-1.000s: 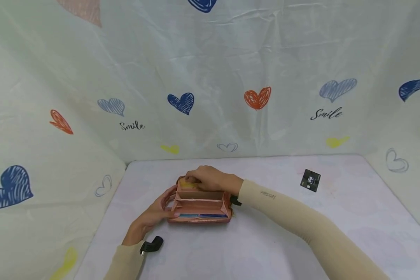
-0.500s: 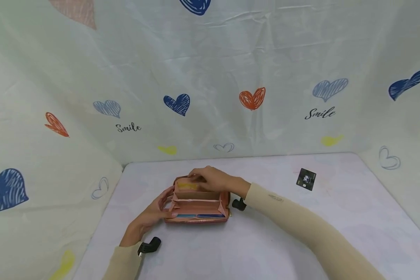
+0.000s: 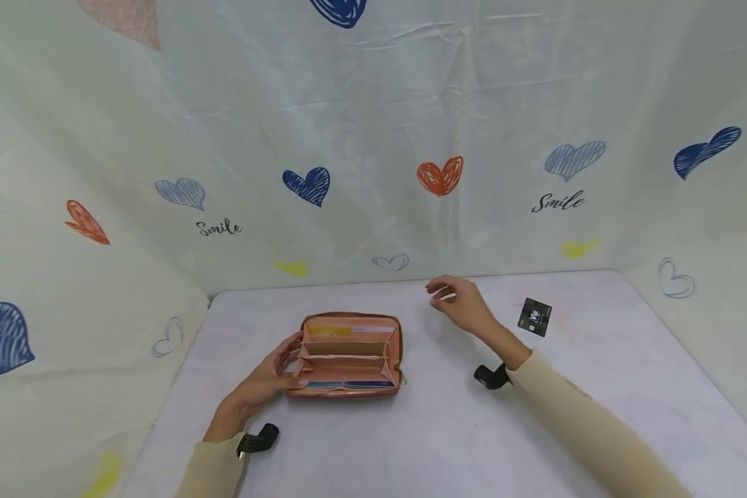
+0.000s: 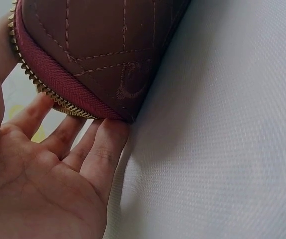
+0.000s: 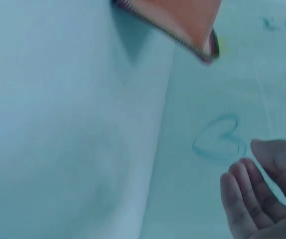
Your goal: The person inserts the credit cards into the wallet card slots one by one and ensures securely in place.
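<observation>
A pink zip wallet (image 3: pixel 348 370) lies unzipped and spread apart on the table, its compartments facing up. Yellow and white cards (image 3: pixel 331 331) show in its far pocket, blue cards (image 3: pixel 367 384) in the near one. My left hand (image 3: pixel 264 377) grips the wallet's left end, thumb over the near edge and fingers along the side. In the left wrist view the quilted outer cover (image 4: pixel 103 45) and brass zipper teeth (image 4: pixel 31 74) sit against those fingers. My right hand (image 3: pixel 463 304) hovers right of the wallet, fingers loosely bent around nothing. A black VIP card (image 3: pixel 535 317) lies farther right.
The white table (image 3: pixel 436 436) meets a white cloth backdrop (image 3: pixel 361 228) printed with hearts and "Smile" at its far edge. Black wrist cameras (image 3: pixel 258 438) are strapped to both arms.
My right hand has pulled out of the wallet's far pocket and moved right, toward the black card. The left hand keeps its grip on the wallet. The head view has shifted slightly.
</observation>
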`<state>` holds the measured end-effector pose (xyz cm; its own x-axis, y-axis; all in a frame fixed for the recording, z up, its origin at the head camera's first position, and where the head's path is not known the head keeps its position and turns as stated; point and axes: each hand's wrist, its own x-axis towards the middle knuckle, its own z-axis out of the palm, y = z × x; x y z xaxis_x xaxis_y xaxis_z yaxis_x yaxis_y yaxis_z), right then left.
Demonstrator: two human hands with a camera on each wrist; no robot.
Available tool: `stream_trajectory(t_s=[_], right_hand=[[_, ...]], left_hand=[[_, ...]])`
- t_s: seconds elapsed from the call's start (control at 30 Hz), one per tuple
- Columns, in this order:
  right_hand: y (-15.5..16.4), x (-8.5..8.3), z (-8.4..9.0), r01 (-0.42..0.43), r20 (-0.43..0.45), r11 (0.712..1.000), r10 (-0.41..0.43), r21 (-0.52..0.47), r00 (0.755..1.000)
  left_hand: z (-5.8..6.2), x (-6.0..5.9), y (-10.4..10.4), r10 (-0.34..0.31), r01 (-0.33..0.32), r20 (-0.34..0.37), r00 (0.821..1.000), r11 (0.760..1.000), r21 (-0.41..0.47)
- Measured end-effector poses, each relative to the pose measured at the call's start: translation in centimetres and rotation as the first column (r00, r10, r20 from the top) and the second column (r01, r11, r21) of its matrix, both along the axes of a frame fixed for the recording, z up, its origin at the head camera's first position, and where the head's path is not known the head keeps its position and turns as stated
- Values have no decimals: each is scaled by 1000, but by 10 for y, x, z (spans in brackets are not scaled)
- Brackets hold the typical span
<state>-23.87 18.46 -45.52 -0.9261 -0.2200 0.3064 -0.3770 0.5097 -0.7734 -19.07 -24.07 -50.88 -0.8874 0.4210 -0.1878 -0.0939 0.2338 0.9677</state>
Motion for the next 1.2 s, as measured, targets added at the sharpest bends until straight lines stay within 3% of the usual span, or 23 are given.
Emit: stream_trajectory(t_s=[0.17, 0.4, 0.6, 0.87, 1.03, 1.2], right_hand=[[55, 11, -12, 229, 58, 973, -229, 14, 972], [106, 29, -26, 468, 106, 880, -474, 83, 874], [132, 37, -36, 559, 201, 808, -588, 184, 783], [142, 35, -48, 591, 306, 762, -648, 266, 698], [139, 26, -52, 578, 303, 751, -658, 318, 689], [137, 21, -47, 527, 309, 778, -623, 342, 719]], left_hand=[[1, 0, 0, -1, 1, 4, 1000, 1000, -7], [2, 1, -3, -10, 10, 0, 1000, 1000, -7], [2, 1, -3, -10, 10, 3, 1000, 1000, -5], [0, 0, -3, -9, 9, -11, 1000, 1000, -18], [0, 0, -3, -10, 9, -13, 1000, 1000, -18], [0, 0, -3, -7, 7, -9, 1000, 1000, -7]])
